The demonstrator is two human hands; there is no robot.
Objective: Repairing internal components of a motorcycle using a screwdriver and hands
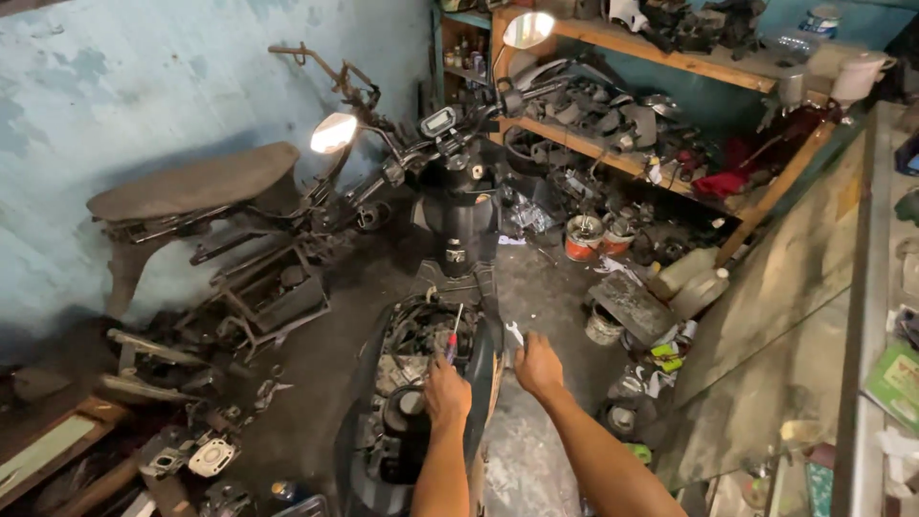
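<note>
A stripped-down scooter (pixel 450 220) stands in front of me, its seat off and its engine bay (pixel 412 364) laid bare. My left hand (pixel 446 391) is over the bay, closed around a screwdriver (pixel 452 337) with a red and dark handle, the shaft pointing up and away. My right hand (pixel 537 366) rests at the scooter's right edge and grips a small silver wrench (pixel 514 332), whose open end sticks out beyond my fingers. Both forearms reach in from the bottom of the view.
A second dismantled scooter frame (pixel 201 191) leans by the blue wall at left, with loose parts (pixel 191 440) on the floor. Wooden shelves (pixel 661 57) full of parts stand at right. Cans (pixel 581 239) and jugs (pixel 697 287) sit on the floor beside a tilted board (pixel 785 287).
</note>
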